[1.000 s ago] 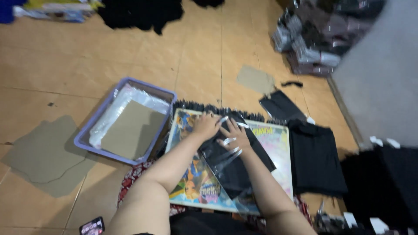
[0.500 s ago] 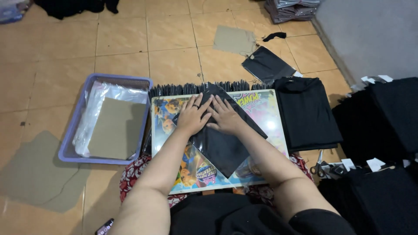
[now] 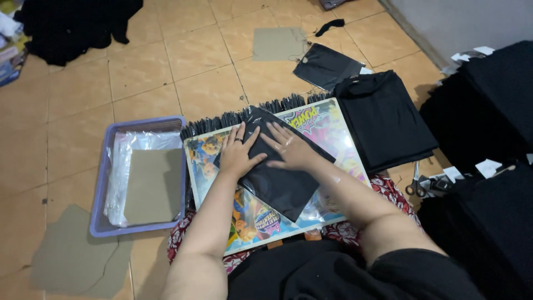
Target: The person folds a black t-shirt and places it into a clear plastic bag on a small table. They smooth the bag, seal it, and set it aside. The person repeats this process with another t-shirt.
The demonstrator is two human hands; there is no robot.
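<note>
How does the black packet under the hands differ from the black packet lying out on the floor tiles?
The packet under the hands lies on the colourful board, pressed flat by the left hand and right hand. The floor packet lies untouched on bare tiles, farther away, beside a cardboard sheet. Both are flat, black and glossy.

Black bagged package (image 3: pixel 277 180) on colourful board (image 3: pixel 333 125)

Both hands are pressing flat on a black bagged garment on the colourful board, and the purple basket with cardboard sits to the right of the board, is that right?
Not quite. The head view shows the purple basket with cardboard to the left of the colourful board, not the right. The rest holds: the left hand and right hand both press flat on the black bagged garment.
</note>
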